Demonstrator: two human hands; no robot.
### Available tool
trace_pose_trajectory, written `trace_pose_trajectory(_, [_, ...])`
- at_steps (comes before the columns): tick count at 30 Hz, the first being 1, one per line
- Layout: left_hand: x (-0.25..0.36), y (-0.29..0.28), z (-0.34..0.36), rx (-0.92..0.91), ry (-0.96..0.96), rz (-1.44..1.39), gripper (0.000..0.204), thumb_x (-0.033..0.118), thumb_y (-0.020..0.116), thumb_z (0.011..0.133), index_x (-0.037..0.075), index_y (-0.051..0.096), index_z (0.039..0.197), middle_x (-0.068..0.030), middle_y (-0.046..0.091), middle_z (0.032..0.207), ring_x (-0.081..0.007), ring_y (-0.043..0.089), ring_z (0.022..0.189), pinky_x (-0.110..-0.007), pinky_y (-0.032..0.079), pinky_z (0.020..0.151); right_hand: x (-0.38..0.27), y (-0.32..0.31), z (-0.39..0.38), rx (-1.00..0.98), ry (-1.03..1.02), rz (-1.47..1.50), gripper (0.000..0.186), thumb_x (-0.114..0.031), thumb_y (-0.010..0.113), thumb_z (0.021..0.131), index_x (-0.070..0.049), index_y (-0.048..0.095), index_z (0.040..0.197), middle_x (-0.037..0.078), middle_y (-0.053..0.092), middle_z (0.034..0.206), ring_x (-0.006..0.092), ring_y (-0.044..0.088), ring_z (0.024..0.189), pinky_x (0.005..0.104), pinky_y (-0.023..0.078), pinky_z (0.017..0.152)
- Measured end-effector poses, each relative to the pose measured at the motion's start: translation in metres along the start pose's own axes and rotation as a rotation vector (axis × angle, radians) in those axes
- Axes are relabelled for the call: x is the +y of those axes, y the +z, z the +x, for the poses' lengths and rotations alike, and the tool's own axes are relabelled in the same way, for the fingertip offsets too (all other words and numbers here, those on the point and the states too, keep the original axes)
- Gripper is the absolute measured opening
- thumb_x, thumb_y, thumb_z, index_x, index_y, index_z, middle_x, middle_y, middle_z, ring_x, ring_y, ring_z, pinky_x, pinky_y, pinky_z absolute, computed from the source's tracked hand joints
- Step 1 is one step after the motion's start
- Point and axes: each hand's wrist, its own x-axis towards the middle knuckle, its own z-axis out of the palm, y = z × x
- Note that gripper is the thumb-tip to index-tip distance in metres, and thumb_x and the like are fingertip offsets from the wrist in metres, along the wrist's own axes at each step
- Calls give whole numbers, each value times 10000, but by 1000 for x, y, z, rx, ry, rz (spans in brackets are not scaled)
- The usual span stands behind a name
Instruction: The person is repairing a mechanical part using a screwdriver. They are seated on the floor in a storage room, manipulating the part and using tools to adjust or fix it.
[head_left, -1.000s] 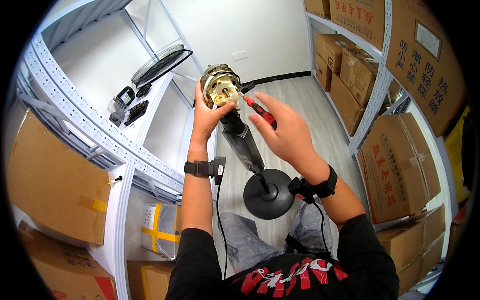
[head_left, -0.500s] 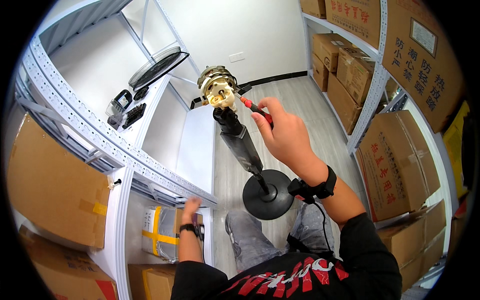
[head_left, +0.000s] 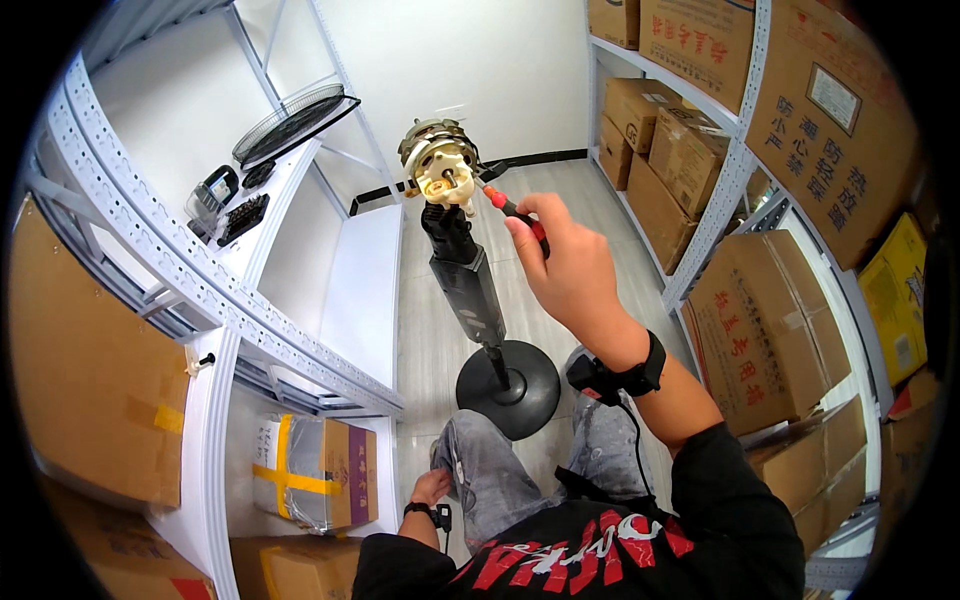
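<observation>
My right hand (head_left: 565,260) holds a red-and-black screwdriver (head_left: 517,214), its metal tip at the right side of an exposed fan motor (head_left: 436,152). The motor has a cream plastic housing (head_left: 452,177) at the front and sits atop a black upright pole (head_left: 463,280) on a round black base (head_left: 508,405). My left hand (head_left: 433,485) is low at the bottom, against the side of my grey trouser leg (head_left: 480,455), away from the motor; its fingers are too small and partly hidden to make out.
A shelf rack (head_left: 270,200) on the left holds a wire fan grille (head_left: 295,125), small dark parts (head_left: 240,218) and a taped box (head_left: 305,470). Another rack (head_left: 735,170) on the right is stacked with cardboard boxes (head_left: 755,320). A white wall stands behind the motor.
My left hand has let go of the motor and dropped down beside my leg. My right hand still holds the screwdriver at the motor's right side.
</observation>
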Motion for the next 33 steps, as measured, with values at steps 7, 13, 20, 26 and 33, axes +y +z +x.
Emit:
trace_pose_trajectory(7, [18,12,-4,139,-43,19,137,108,611,927,62,599,1056,-68,657,1013,-213,657,889,-375,580,823,6,4,0,84,-182,42,173,-150,676,928,-52,629,1063,114,664,882,254,619,649,364,475,575])
trace_pose_trajectory(13, [42,15,-50,-323,39,-23,79,99,611,969,98,605,1048,-34,679,937,-193,683,856,-334,582,829,7,1,2,15,22,66,165,-116,703,904,-55,622,1034,115,669,898,260,623,661,370,473,579])
trace_pose_trajectory(20, [144,38,-105,-157,15,940,236,226,694,929,41,666,1073,-98,719,985,-209,693,954,-377,563,881,31,12,6,223,-349,52,172,-116,691,915,-74,619,1066,103,635,708,272,608,567,371,443,511])
trace_pose_trajectory(26, [345,139,-192,230,1192,1078,533,210,759,877,54,569,1350,-151,660,1249,-251,633,1158,-360,515,957,16,5,-2,6,33,45,180,-56,678,878,-66,617,1047,116,638,783,275,617,639,374,455,553])
trace_pose_trajectory(33, [486,295,-305,-206,1533,619,1010,196,801,833,80,144,1591,-165,321,1584,-295,359,1443,-423,336,1157,28,6,5,133,-281,68,167,-52,673,883,-66,616,1039,128,638,785,310,618,646,399,465,569])
